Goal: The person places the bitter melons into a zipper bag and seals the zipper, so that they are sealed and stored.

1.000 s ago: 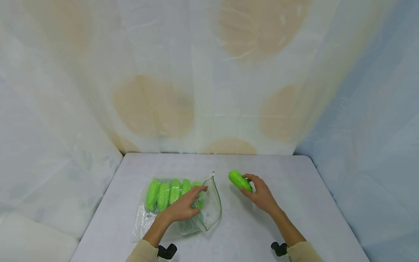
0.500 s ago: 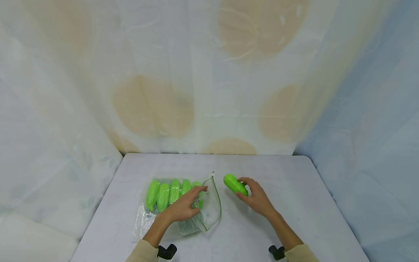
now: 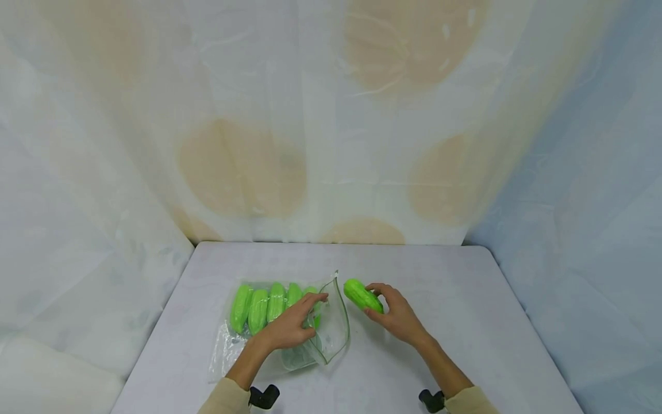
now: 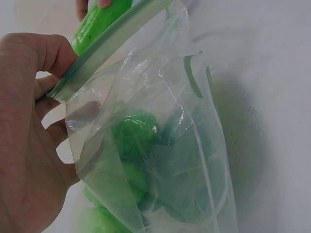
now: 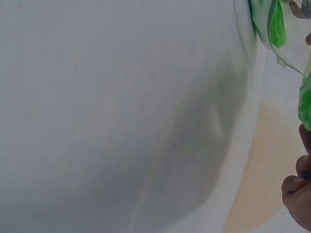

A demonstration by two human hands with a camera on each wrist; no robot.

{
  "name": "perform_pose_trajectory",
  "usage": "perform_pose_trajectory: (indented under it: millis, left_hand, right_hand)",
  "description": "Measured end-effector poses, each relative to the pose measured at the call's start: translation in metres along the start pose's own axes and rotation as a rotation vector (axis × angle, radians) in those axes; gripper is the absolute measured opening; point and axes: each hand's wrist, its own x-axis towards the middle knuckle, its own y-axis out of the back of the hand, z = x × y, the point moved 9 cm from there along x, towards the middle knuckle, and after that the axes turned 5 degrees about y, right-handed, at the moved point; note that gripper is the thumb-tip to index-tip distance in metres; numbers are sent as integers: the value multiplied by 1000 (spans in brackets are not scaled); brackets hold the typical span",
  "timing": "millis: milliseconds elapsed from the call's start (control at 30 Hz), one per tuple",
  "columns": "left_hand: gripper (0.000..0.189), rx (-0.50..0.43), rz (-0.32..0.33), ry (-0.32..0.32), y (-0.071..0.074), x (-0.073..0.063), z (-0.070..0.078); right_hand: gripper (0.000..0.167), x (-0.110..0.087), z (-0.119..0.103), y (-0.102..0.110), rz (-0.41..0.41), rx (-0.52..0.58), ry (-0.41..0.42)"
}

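A clear zip bag lies on its side, its mouth spread toward the right. Several bright green cucumbers sit in a row inside it, partly covered by my left hand. That hand grips the bag by its rim; the left wrist view shows fingers behind the green zip strip. Between the thumb and fingers of my right hand is another cucumber, held just right of the bag's mouth. The right wrist view catches only part of this cucumber at its edge.
A white-covered table carries the bag. Inside the bag's near side shows a clear tray-like edge. A pale sheet with tan spots hangs behind, and similar sheets stand at both sides.
My right hand has moved left and slightly nearer to me with the cucumber, closing on the bag's mouth. The left hand and bag have stayed in place.
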Motion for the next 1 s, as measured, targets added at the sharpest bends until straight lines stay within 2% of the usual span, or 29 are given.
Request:
perform_pose_trajectory:
  millis: [333, 700, 1000]
  left_hand:
    - [84, 17, 4, 6, -1, 3, -2]
    - [84, 2, 8, 3, 1, 1, 3]
    - [82, 2, 13, 4, 2, 1, 3]
  right_hand:
    - [49, 1, -5, -8, -18, 20, 0]
    - [50, -2, -11, -16, -45, 28, 21]
    - [51, -2, -24, -16, -19, 34, 68]
